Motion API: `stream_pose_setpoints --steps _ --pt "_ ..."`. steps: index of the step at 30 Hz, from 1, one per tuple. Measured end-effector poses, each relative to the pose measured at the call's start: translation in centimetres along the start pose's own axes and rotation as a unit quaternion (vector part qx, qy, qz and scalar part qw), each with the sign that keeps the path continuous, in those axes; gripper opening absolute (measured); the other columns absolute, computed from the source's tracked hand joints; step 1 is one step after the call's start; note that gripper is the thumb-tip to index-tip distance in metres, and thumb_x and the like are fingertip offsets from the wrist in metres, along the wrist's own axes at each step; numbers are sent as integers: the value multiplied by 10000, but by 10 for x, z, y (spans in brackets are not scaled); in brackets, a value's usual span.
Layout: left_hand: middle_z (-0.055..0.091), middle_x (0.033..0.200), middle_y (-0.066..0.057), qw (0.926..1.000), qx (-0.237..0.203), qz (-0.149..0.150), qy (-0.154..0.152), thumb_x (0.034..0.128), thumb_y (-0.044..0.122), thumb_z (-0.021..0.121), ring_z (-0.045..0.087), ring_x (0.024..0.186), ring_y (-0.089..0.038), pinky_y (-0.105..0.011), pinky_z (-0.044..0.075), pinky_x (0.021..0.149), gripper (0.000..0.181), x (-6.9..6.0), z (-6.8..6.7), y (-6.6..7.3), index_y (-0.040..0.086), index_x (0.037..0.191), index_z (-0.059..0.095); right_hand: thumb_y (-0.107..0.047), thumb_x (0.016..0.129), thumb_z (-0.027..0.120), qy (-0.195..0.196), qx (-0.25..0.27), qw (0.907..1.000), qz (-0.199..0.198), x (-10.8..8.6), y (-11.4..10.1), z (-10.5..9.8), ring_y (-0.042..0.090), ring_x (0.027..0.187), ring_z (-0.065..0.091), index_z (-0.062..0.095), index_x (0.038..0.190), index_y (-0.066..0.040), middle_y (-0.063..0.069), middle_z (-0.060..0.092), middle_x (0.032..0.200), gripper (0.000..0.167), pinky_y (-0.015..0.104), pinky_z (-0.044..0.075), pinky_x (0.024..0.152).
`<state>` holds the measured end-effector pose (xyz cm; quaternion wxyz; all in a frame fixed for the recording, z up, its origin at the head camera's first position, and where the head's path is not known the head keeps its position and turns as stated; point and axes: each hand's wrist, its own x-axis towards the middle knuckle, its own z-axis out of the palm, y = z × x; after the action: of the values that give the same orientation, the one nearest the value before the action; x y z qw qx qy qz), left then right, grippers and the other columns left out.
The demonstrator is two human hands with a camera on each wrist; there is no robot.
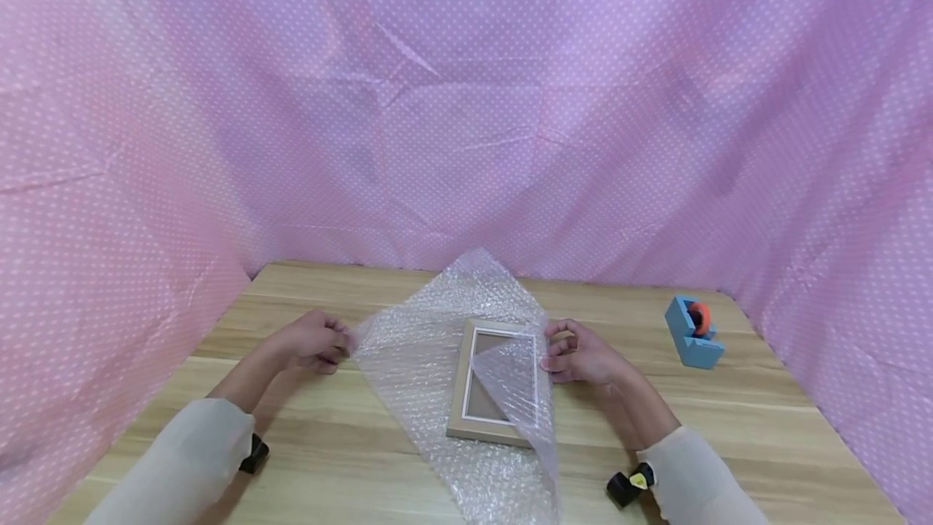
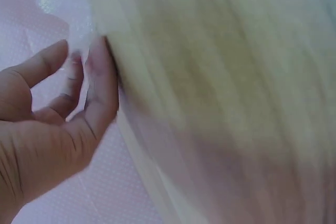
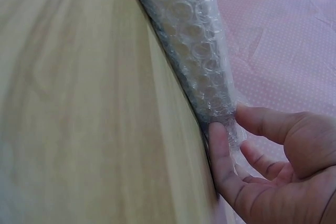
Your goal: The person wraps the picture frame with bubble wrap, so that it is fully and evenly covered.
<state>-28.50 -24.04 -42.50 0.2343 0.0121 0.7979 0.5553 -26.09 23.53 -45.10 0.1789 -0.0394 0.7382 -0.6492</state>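
A sheet of clear bubble wrap [image 1: 408, 347] lies on the wooden table, one corner pointing away from me. On it rests a light wood picture frame [image 1: 457, 403] with a white inner border. The sheet's right flap is folded over the frame's right part. My left hand [image 1: 315, 340] pinches the left corner of the sheet; in the left wrist view the film [image 2: 63, 3] reaches its fingers [image 2: 102, 82]. At the folded right edge, my right hand [image 1: 583, 356] holds the wrap and frame side between thumb and fingers. The right wrist view shows large bubbles [image 3: 197, 45] beside those fingertips.
A blue tape dispenser [image 1: 692, 339] with an orange roll stands on the table [image 1: 765, 420] at the right. A pink dotted cloth [image 1: 466, 120] hangs behind and along both sides of the table.
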Motion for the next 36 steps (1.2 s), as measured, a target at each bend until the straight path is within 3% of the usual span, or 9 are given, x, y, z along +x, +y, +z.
stream_pose_setpoints --steps 4,8,11,19,24,28,33,36 --pt "636 952 -114 9963 -542 279 -598 1071 175 515 664 840 -203 -368 614 775 181 1 -2 6 -5 1083 526 121 866 727 -12 2 10000 -23 0 -1 1 214 821 647 388 1326 26 152 544 1007 579 404 622 758" --pt "661 1004 -81 9879 -690 809 -1129 1107 260 432 682 952 -206 -426 580 920 270 3 0 17 49 995 557 124 873 718 -35 -24 10000 -70 -1 -2 1 216 824 651 383 1328 34 166 555 1011 572 409 624 758" --pt "690 996 -42 9773 -891 1246 -1460 1118 276 402 690 994 -196 -497 519 1024 315 5 7 26 109 917 577 130 871 716 -7 -38 10000 -77 -1 -1 2 219 826 651 389 1322 33 170 556 1012 565 411 625 759" --pt "698 1063 -62 9350 -1709 2183 -2211 1130 252 384 719 1029 -268 -508 518 1029 299 14 49 60 117 969 596 113 866 728 0 -86 9999 -99 0 0 2 217 822 641 399 1313 27 154 542 1003 562 412 626 759" --pt "714 1073 -79 9229 -1840 2404 -2380 1127 237 395 717 1070 -305 -568 471 1064 277 24 78 80 103 1000 601 106 872 721 -56 -135 9998 -107 -1 0 0 214 830 642 387 1313 31 157 544 1010 559 413 625 764" --pt "729 1094 -91 9240 -1700 2457 -2388 1129 228 381 710 1094 -332 -589 448 1077 277 35 101 91 85 1073 611 94 871 730 -55 -190 9997 -139 -1 0 0 209 823 641 391 1308 28 154 548 1005 557 403 625 755" --pt "726 1087 -101 9382 -1493 2080 -2327 1120 230 413 717 1072 -338 -575 470 1060 244 50 135 98 68 1115 595 92 873 730 -66 -204 9997 -145 0 0 0 215 824 643 389 1308 28 152 549 999 557 409 625 750" --pt "713 1088 -112 9431 -1350 1916 -2357 1116 214 426 722 1050 -344 -558 494 1040 227 58 154 98 65 1090 595 92 875 728 -77 -181 9997 -113 0 1 -1 219 825 648 384 1315 26 153 555 997 562 412 625 750"
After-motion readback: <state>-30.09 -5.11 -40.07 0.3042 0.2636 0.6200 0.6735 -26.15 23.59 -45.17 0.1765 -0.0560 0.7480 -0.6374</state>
